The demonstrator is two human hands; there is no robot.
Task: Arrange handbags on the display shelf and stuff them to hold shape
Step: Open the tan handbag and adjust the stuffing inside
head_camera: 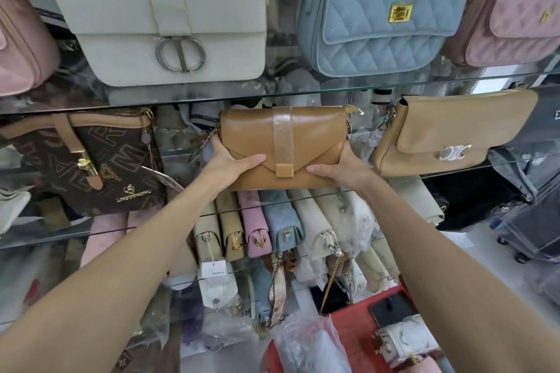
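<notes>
While both arms reach forward, the left hand grips the left end of a tan envelope handbag, thumb laid across the front flap and fingers curled behind, and the right hand grips the right end the same way. Between the two grips the bag sits upright, facing outward, its clear-wrapped strap running down the middle to a small square clasp; its lower edge is at the front of a glass shelf, though whether it rests there or is held just above cannot be told. Left of the left grip stands a brown monogram bag; right of the right grip leans a beige bag with a silver clasp. Above the grips, on the upper glass shelf, sit a cream flap bag, a blue quilted bag and a pink quilted bag. Below the grips a row of bags stands packed side by side, and lower right a phone lies on a red surface.
</notes>
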